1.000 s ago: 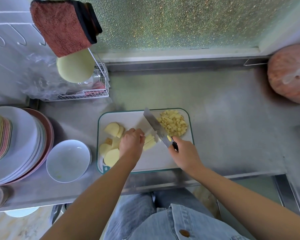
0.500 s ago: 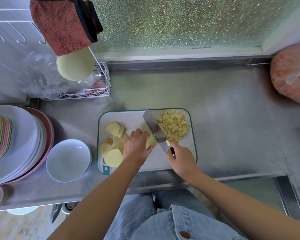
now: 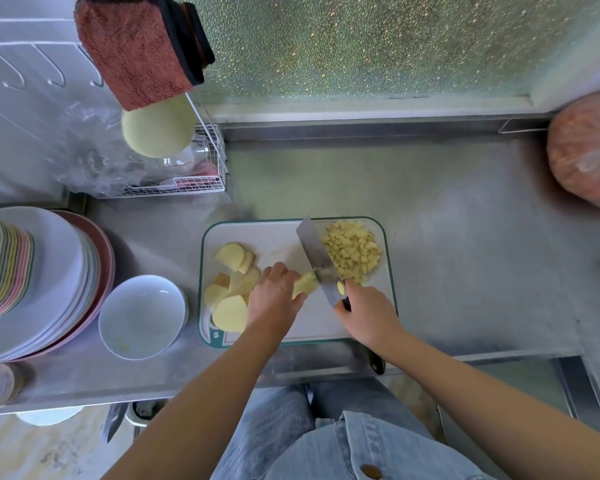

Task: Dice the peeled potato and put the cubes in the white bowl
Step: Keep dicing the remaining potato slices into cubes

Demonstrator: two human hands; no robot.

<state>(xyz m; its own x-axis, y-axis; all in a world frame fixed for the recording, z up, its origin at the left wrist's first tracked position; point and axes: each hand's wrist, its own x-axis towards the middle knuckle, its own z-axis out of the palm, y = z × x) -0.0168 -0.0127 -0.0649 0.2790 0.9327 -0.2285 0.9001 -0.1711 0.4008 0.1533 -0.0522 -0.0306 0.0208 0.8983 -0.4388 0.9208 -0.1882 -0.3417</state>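
Note:
A white cutting board (image 3: 278, 233) with a green rim lies on the steel counter. Several potato slices (image 3: 230, 311) are spread over its left part, and a pile of potato cubes (image 3: 352, 251) sits at its far right. My left hand (image 3: 273, 297) holds down a stack of potato strips (image 3: 305, 285) in the middle of the board. My right hand (image 3: 368, 315) grips the black handle of a knife (image 3: 317, 259), whose blade rests against the strips' right end. The white bowl (image 3: 142, 317) stands left of the board with almost nothing in it.
A stack of plates (image 3: 32, 282) fills the left edge beside the bowl. A wire rack (image 3: 187, 181) with a green lid and a red cloth (image 3: 139, 50) stands behind. A pink bagged bundle (image 3: 589, 150) sits at the far right. The counter's front edge runs just below the board.
The knife blade has stepped left along the potato strips, and my left hand has drawn back a little to the left with them. The cube pile stays in place.

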